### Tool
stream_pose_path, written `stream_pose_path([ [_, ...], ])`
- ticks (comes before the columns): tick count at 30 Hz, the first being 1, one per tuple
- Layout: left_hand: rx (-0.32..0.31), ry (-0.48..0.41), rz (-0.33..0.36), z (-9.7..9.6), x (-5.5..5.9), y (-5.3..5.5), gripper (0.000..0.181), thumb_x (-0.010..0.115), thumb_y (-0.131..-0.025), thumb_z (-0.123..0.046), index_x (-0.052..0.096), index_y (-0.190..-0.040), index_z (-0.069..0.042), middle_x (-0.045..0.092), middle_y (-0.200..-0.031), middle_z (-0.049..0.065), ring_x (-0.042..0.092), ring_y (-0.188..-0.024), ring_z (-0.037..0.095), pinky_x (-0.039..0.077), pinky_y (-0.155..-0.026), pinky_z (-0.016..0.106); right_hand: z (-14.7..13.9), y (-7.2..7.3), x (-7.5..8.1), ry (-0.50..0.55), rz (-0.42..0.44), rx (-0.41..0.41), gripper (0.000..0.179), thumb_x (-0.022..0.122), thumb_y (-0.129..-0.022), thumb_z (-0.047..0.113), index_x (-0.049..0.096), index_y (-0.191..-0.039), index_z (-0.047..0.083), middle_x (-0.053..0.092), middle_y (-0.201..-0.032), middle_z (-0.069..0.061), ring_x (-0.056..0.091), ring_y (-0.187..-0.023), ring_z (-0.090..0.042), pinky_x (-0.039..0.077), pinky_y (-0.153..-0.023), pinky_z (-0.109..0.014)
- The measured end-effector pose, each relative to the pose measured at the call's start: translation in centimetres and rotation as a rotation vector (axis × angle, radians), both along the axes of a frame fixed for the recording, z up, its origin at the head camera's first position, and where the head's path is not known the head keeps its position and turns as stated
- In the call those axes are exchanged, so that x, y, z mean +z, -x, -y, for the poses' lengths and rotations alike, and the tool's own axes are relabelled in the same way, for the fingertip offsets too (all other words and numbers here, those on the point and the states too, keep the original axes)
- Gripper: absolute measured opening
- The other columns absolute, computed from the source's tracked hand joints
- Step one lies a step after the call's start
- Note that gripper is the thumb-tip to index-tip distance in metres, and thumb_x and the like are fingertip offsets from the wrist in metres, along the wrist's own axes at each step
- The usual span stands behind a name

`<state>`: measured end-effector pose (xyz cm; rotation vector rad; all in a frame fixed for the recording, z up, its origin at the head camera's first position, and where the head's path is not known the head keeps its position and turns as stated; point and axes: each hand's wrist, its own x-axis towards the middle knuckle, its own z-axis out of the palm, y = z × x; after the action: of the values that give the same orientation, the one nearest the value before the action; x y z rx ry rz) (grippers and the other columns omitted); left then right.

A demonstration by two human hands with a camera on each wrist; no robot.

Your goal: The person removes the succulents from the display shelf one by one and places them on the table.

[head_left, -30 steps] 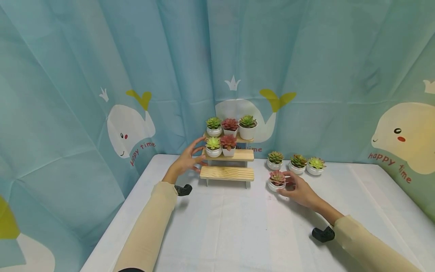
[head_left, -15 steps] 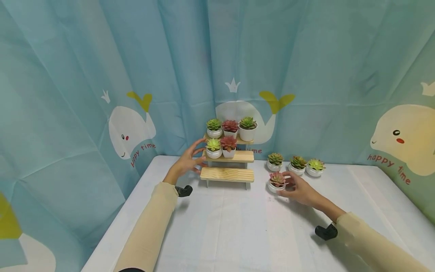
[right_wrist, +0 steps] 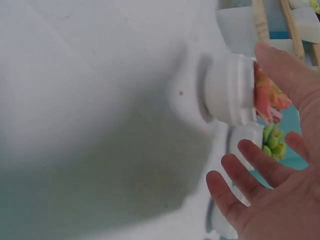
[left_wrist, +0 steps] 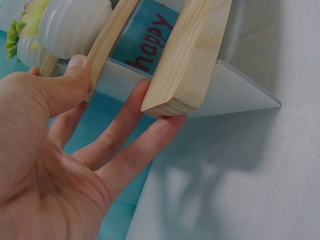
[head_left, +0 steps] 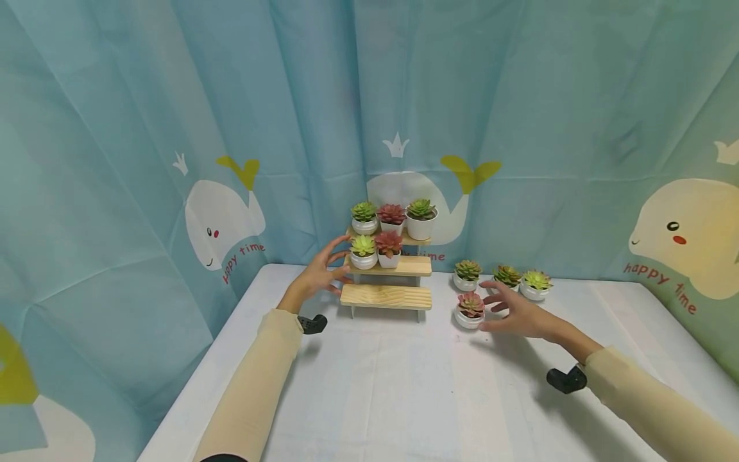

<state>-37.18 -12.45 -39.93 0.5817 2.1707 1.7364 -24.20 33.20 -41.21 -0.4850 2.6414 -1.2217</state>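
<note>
Pink succulent (head_left: 470,308) stands on white table (head_left: 416,385) before blue curtain (head_left: 433,77), left grip (head_left: 317,274) and right grip (head_left: 518,314) each splayed.

Your white, cloth-textured table (head_left: 404,385) carries a stepped stand of pale wooden boards (head_left: 385,296); right of it, a pink succulent in a round white pot (head_left: 470,308) stands nearest you, three round-potted green succulents (head_left: 507,276) behind. The stand bears five white-potted succulents (head_left: 389,241) (three up top, two midway).

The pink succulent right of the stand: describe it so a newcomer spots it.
On the white table, find the three-tiered wooden stand. Right of it, in a white pot, sits the pink succulent. Pink leaves set it apart from three greenish succulents behind it.
</note>
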Motion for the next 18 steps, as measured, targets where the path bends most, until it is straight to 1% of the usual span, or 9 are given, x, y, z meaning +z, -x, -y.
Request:
stream_pose_path([
  [4, 0.001, 0.001, 0.000, 0.0, 0.0, 0.0, 0.075, 0.062, -0.104, -0.013, 0.024, -0.162, -0.042, 0.022, -0.169, 0.014, 0.057, -0.126, 0.051, 0.059, -0.076, 0.060, -0.2, 0.0, 0.9, -0.009, -0.019, 0.013, 0.091, 0.082, -0.091, 0.026, 0.024, -0.159, 0.005, 0.052, -0.143, -0.031, 0.054, -0.126, -0.050, 0.051, -0.097, -0.059],
  [9, -0.005, -0.004, 0.002, 0.0, -0.1, 0.1, 0.076, 0.062, -0.105, -0.012, 0.023, -0.162, -0.042, 0.021, -0.169, 0.014, 0.055, -0.127, 0.053, 0.059, -0.077, 0.062, -0.3, -0.1, 2.0, -0.012, -0.041, 0.019, 0.088, 0.081, -0.092, 0.026, 0.025, -0.159, 0.007, 0.051, -0.144, -0.031, 0.053, -0.128, -0.051, 0.052, -0.095, -0.058],
  [13, -0.012, -0.006, -0.006, 0.1, -0.1, 0.1, 0.076, 0.062, -0.105, -0.013, 0.023, -0.163, -0.040, 0.021, -0.169, 0.015, 0.057, -0.124, 0.053, 0.058, -0.077, 0.062, -0.2, -0.1, 2.5, -0.002, -0.065, 0.027, 0.086, 0.081, -0.092, 0.024, 0.027, -0.158, 0.008, 0.051, -0.143, -0.032, 0.051, -0.128, -0.054, 0.052, -0.094, -0.058],
  [18, -0.013, 0.001, -0.013, 0.1, -0.1, 0.1, 0.076, 0.063, -0.105, -0.014, 0.022, -0.163, -0.041, 0.022, -0.168, 0.015, 0.060, -0.120, 0.053, 0.059, -0.077, 0.060, 0.0, 0.0, 2.9, 0.001, -0.082, 0.032, 0.086, 0.080, -0.093, 0.023, 0.027, -0.158, 0.006, 0.051, -0.144, -0.031, 0.050, -0.129, -0.053, 0.049, -0.098, -0.062],
])
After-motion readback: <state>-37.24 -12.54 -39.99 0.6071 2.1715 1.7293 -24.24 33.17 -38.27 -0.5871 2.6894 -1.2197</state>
